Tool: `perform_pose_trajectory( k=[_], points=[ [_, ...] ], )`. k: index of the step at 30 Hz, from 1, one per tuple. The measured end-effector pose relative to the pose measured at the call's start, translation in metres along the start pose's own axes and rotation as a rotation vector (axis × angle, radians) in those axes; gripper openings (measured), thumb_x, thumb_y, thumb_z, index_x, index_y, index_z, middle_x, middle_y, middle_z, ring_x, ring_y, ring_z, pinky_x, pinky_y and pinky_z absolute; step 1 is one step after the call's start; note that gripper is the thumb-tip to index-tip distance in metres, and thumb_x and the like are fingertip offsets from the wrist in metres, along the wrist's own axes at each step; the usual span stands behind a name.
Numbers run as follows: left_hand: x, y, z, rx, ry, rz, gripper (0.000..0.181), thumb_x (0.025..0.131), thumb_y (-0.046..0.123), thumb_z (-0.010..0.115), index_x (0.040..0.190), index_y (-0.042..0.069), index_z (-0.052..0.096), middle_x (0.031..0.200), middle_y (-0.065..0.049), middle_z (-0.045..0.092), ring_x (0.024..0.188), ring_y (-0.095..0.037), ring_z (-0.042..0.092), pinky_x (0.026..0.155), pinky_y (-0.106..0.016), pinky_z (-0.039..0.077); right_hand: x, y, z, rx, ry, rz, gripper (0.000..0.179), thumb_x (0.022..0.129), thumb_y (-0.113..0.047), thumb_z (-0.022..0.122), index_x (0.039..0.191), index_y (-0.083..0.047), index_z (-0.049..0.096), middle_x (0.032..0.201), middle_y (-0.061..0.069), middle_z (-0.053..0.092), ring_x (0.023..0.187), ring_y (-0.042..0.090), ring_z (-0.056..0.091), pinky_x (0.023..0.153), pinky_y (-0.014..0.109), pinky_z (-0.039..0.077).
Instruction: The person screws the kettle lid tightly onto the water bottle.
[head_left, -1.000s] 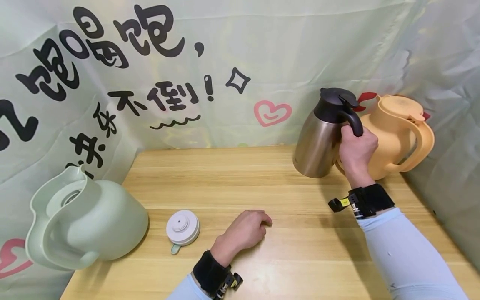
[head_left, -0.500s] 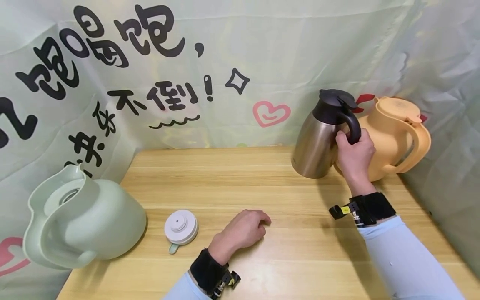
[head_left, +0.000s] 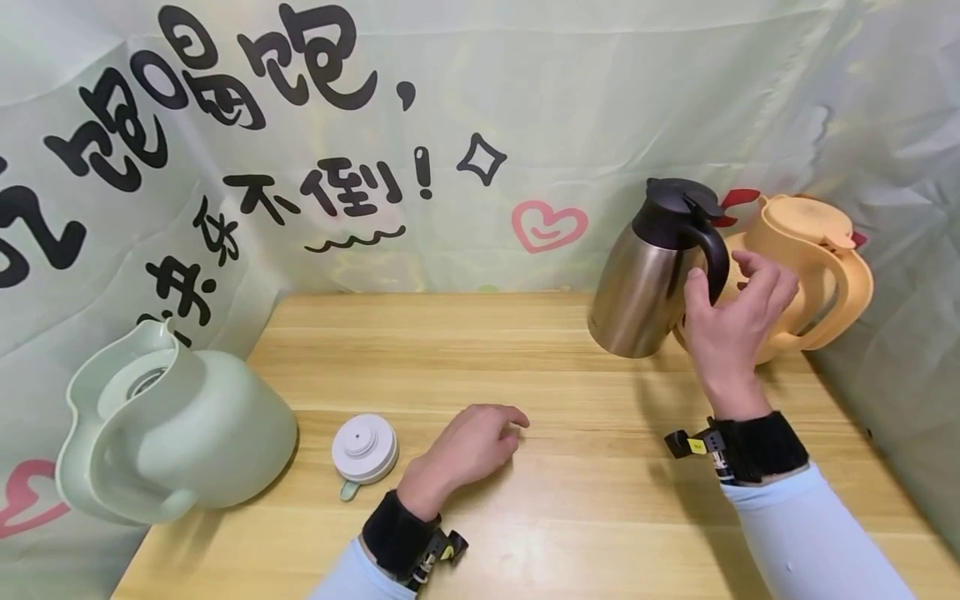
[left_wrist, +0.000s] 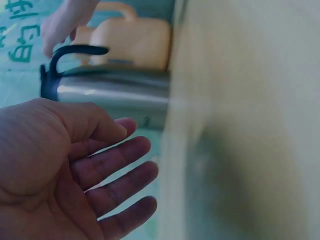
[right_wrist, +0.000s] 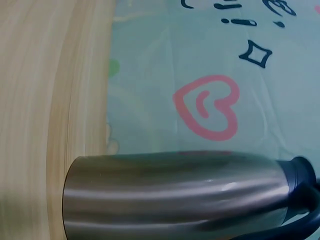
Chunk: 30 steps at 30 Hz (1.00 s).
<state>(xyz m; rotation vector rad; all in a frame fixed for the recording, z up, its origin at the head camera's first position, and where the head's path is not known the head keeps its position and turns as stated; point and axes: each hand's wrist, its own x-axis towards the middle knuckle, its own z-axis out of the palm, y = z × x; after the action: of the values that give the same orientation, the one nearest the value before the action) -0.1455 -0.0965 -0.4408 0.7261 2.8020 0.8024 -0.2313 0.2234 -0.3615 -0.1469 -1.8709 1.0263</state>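
A steel thermos jug (head_left: 636, 292) with a black lid and handle stands upright at the back right of the table. My right hand (head_left: 731, 337) is right beside its handle, thumb and fingers spread apart and gripping nothing; whether the thumb touches the handle I cannot tell. Behind that hand is a yellow-orange jug (head_left: 802, 275), partly hidden. My left hand (head_left: 468, 450) is over the middle of the table with loosely bent fingers, holding nothing; the left wrist view shows its relaxed fingers (left_wrist: 125, 185). The right wrist view has the thermos jug's steel body (right_wrist: 175, 195) but not the hand.
On the left stands a pale green jug (head_left: 202, 433), its top uncovered. A white round stopper (head_left: 365, 450) with a small green tab lies beside it on the wooden table (head_left: 450, 350). Printed cloth walls (head_left: 637, 100) enclose the back and sides.
My right hand has let go of the thermos jug's handle; its fingers have opened and moved off to the right. The thermos jug stays in place. My left hand has shifted slightly left.
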Motion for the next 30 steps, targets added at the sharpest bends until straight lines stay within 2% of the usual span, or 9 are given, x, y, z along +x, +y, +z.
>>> perform_pose_trajectory(
  k=[4, 7, 9, 12, 14, 17, 20, 25, 30],
  points=[
    [-0.008, -0.003, -0.022, -0.003, 0.081, -0.068, 0.021, 0.099, 0.015, 0.063, 0.114, 0.017, 0.077, 0.114, -0.001, 0.078, 0.106, -0.02, 0.07, 0.098, -0.042, 0.055, -0.011, -0.006, -0.002, 0.042, 0.013, -0.1, 0.035, 0.092, -0.013, 0.07, 0.118, 0.009, 0.06, 0.118, -0.022, 0.032, 0.11, -0.006, 0.037, 0.093, 0.022, 0.036],
    [-0.018, -0.006, -0.04, -0.003, 0.13, -0.147, 0.022, 0.099, 0.017, 0.062, 0.116, 0.017, 0.077, 0.117, -0.002, 0.077, 0.113, -0.026, 0.069, 0.099, -0.046, 0.054, -0.023, -0.009, 0.0, 0.082, -0.035, -0.161, 0.03, 0.091, -0.008, 0.07, 0.113, 0.01, 0.062, 0.117, -0.021, 0.034, 0.103, 0.002, 0.044, 0.089, 0.022, 0.037],
    [-0.024, -0.01, -0.052, 0.012, 0.154, -0.201, 0.023, 0.099, 0.018, 0.063, 0.118, 0.016, 0.076, 0.12, -0.003, 0.077, 0.115, -0.029, 0.068, 0.1, -0.049, 0.053, -0.033, -0.009, 0.002, 0.092, -0.088, -0.198, 0.026, 0.09, -0.006, 0.07, 0.11, 0.01, 0.062, 0.113, -0.013, 0.042, 0.094, 0.011, 0.047, 0.084, 0.023, 0.036],
    [-0.035, -0.019, -0.068, 0.075, 0.173, -0.307, 0.028, 0.099, 0.023, 0.067, 0.125, 0.014, 0.073, 0.12, -0.007, 0.076, 0.115, -0.036, 0.067, 0.098, -0.057, 0.051, -0.049, -0.007, 0.006, 0.093, -0.184, -0.226, 0.022, 0.09, -0.003, 0.069, 0.106, 0.01, 0.062, 0.11, 0.009, 0.048, 0.086, 0.025, 0.05, 0.08, 0.023, 0.036],
    [-0.042, -0.027, -0.078, 0.116, 0.159, -0.399, 0.037, 0.098, 0.029, 0.07, 0.132, 0.014, 0.07, 0.125, -0.011, 0.074, 0.119, -0.041, 0.064, 0.098, -0.063, 0.048, -0.058, -0.004, 0.009, 0.08, -0.239, -0.224, 0.019, 0.089, -0.001, 0.068, 0.104, 0.01, 0.062, 0.113, 0.023, 0.046, 0.083, 0.029, 0.051, 0.077, 0.019, 0.038],
    [-0.052, -0.041, -0.09, 0.115, 0.074, -0.531, 0.059, 0.095, 0.035, 0.075, 0.146, 0.011, 0.058, 0.141, -0.021, 0.062, 0.129, -0.052, 0.053, 0.098, -0.073, 0.044, -0.068, 0.001, 0.012, 0.055, -0.334, -0.185, 0.017, 0.091, 0.001, 0.066, 0.104, 0.011, 0.061, 0.115, 0.027, 0.043, 0.085, 0.029, 0.054, 0.074, 0.014, 0.039],
    [-0.06, -0.054, -0.096, 0.058, -0.026, -0.614, 0.08, 0.091, 0.033, 0.079, 0.156, 0.005, 0.044, 0.155, -0.032, 0.044, 0.138, -0.062, 0.039, 0.102, -0.077, 0.04, -0.077, 0.004, 0.015, 0.019, -0.427, -0.14, 0.017, 0.092, 0.0, 0.067, 0.106, 0.009, 0.062, 0.117, 0.026, 0.043, 0.089, 0.031, 0.057, 0.073, 0.011, 0.038],
    [-0.064, -0.065, -0.098, 0.025, -0.095, -0.633, 0.086, 0.086, 0.022, 0.08, 0.157, 0.0, 0.038, 0.15, -0.038, 0.039, 0.131, -0.065, 0.04, 0.101, -0.073, 0.044, -0.087, 0.005, 0.019, -0.044, -0.551, -0.126, 0.017, 0.093, -0.003, 0.07, 0.106, 0.006, 0.063, 0.119, 0.024, 0.046, 0.095, 0.033, 0.059, 0.076, 0.021, 0.043],
    [-0.058, -0.062, -0.091, 0.026, -0.074, -0.626, 0.078, 0.085, 0.02, 0.079, 0.151, -0.001, 0.044, 0.143, -0.038, 0.041, 0.122, -0.057, 0.045, 0.093, -0.064, 0.049, -0.093, 0.004, 0.02, -0.072, -0.647, -0.112, 0.016, 0.094, -0.005, 0.069, 0.107, 0.004, 0.064, 0.12, 0.022, 0.048, 0.097, 0.033, 0.06, 0.076, 0.034, 0.049]
  ],
)
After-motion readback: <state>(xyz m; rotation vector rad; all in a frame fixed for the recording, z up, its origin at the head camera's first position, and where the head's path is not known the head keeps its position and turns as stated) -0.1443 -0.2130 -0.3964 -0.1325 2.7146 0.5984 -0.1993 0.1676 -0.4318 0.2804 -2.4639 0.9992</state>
